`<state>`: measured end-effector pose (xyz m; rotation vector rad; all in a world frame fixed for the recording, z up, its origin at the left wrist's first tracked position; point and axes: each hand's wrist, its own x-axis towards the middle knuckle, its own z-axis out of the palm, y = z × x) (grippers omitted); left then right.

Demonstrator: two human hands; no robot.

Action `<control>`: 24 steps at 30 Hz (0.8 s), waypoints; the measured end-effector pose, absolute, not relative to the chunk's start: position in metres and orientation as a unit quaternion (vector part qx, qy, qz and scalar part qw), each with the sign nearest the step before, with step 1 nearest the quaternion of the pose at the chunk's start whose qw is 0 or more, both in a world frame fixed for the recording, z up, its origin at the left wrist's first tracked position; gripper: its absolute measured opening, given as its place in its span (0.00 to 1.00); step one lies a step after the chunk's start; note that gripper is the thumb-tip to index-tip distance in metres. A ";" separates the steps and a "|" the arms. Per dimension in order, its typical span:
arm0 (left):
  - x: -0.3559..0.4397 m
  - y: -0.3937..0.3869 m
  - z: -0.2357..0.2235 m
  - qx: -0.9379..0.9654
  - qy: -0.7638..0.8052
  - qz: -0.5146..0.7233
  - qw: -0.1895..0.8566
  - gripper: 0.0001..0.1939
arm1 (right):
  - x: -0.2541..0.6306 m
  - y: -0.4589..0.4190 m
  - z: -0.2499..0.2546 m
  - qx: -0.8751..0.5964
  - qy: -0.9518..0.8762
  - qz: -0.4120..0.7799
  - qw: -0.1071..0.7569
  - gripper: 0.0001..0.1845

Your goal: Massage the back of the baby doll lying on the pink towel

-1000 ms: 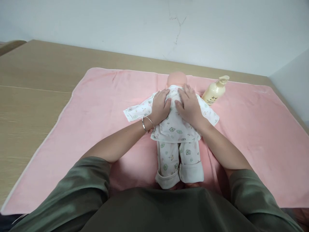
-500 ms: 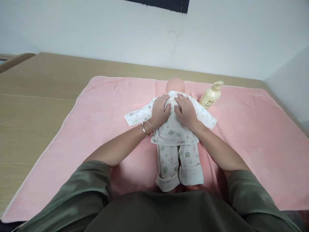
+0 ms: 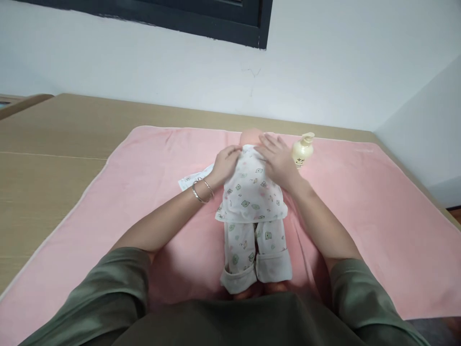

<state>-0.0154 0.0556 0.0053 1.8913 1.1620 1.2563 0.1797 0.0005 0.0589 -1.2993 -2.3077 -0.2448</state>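
Observation:
A baby doll in a white top (image 3: 252,187) and matching trousers (image 3: 241,245), both printed with small animals, lies lengthwise before me, its smooth head (image 3: 250,137) at the far end. No face shows on it. My left hand (image 3: 226,166) rests at the doll's left-side shoulder, fingers extended toward the collar. On the opposite side, my right hand (image 3: 279,161) lies over the shoulder with its fingers spread beside the neck and head. It hides the right sleeve. The left sleeve sticks out past my left wrist, and the trouser cuffs are turned up.
A pink blanket (image 3: 360,216) lies under the doll on a wooden table (image 3: 54,168). A cream pump bottle (image 3: 302,150) stands on it, just right of my right hand. Behind the table is a white wall (image 3: 324,72) with a dark frame (image 3: 216,24).
Both hands have slid off the middle of the doll's upper body, moving outward to its shoulders and neck. The camera view has tilted up, showing more of the dark frame.

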 end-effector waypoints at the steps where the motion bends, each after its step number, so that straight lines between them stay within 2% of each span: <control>1: -0.013 0.056 0.014 0.699 0.415 0.490 0.314 0.23 | 0.190 0.000 0.070 -0.471 -0.836 -0.094 0.266 0.31; 3: -0.002 0.053 0.032 0.694 0.353 0.512 0.362 0.33 | 0.211 -0.001 0.087 -0.475 -0.809 -0.099 0.332 0.32; 5: 0.016 0.049 0.047 0.714 0.318 0.474 0.406 0.41 | 0.231 0.001 0.096 -0.509 -0.764 -0.096 0.385 0.31; 9: 0.056 0.055 0.063 0.759 0.301 0.418 0.397 0.37 | 0.250 0.010 0.090 -0.583 -0.701 -0.045 0.409 0.29; 11: 0.073 0.063 0.067 0.753 0.291 0.402 0.432 0.38 | 0.247 0.014 0.084 -0.600 -0.682 -0.041 0.415 0.29; 15: 0.094 0.072 0.074 0.671 0.265 0.376 0.582 0.43 | 0.234 0.016 0.077 -0.640 -0.668 -0.092 0.368 0.28; 18: 0.098 0.065 0.077 0.602 0.264 0.366 0.658 0.47 | 0.233 0.017 0.075 -0.663 -0.674 -0.114 0.304 0.22; 21: 0.091 0.049 0.075 0.572 0.260 0.356 0.692 0.47 | 0.237 0.014 0.075 -0.668 -0.680 -0.119 0.279 0.20; 24: 0.074 0.029 0.076 0.596 0.257 0.335 0.683 0.45 | 0.228 0.004 0.080 -0.632 -0.708 -0.116 0.293 0.25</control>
